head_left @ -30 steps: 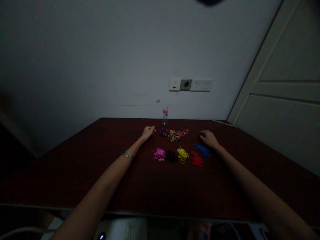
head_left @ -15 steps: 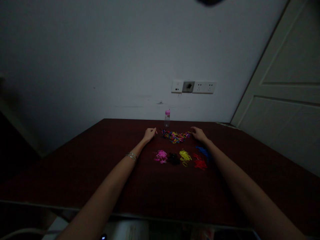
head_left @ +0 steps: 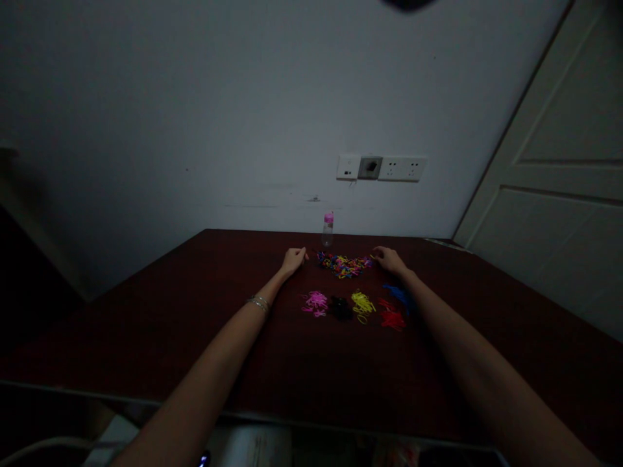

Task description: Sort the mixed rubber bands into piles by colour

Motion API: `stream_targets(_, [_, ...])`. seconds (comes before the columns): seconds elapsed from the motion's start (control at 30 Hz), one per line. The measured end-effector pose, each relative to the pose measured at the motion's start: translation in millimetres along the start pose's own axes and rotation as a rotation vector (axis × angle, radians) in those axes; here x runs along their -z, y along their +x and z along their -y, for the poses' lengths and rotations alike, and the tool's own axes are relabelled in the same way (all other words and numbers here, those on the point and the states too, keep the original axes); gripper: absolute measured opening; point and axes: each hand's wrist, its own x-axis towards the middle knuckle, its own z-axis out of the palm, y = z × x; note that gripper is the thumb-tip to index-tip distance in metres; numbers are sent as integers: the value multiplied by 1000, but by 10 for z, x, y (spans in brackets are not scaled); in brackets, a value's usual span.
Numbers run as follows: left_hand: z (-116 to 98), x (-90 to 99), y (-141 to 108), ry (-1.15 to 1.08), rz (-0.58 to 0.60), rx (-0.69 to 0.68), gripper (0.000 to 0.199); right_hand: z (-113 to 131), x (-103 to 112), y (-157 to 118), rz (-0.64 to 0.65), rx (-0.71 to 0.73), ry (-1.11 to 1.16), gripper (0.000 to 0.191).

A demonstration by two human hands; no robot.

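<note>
"At a dark-red table (head_left: pixel 170 324) by a pale wall (head_left: pixel 243 130), the R hand (head_left: pixel 388 261) is at the right edge of a mixed pile (head_left: pixel 344 265) of small coloured bands; the L hand (head_left: pixel 293 261) rests just off its left."

"Grip status?"

"R: fingertips by a yellow bit (head_left: pixel 372 257) — clamped on it or not, can't tell; too small, too dim. L: fingers curled, nothing seen in them; whether the tips meet, can't tell."

"Also on site?"

"Nearer the person, approx. in a row, L to R: pink pile (head_left: pixel 316 302), black pile (head_left: pixel 341 308), yellow pile (head_left: pixel 361 303), red pile (head_left: pixel 391 316). The blue pile (head_left: pixel 398 294) lies just beyond the red, its right end at the R forearm (head_left: pixel 452 324). A pink-capped bottle (head_left: pixel 328 230) stands upright behind the mixed pile."

"Step in hand?"

"Prob. picking from the mixed pile, R hand only; L looks idle."

"Next move calls for?"

"A firm pinch on one band, I'd judge, then a lift clear w/o dragging its neighbours — and a high forearm, lest the blue scatter."
</note>
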Motion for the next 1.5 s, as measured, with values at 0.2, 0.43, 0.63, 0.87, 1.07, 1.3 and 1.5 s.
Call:
stream_targets(0.2, [-45,8,-24,12,6,4,43,12,123,-132,-20,63,6,36])
stream_targets(0.43, [-104,37,-58,0,9,-6,42,325,515,-306,142,184,142,28])
stream_targets(0.63, [-99,46,-62,8,6,-24,41,786,788,-682,494,293,406,22])
stream_targets(0.87, [-90,44,-62,6,2,-28,41,994,779,-999,657,299,457,24])
stream_targets(1.07, [-117,48,-86,57,30,-34,36,846,756,-961,549,274,489,27])
stream_targets(1.3, [-171,-9,-128,192,90,-163,25,258,573,-831,137,-28,562,38])
stream_targets(1.5, [-405,-170,-164,316,254,-298,22,-240,410,-656,-30,-88,485,34])
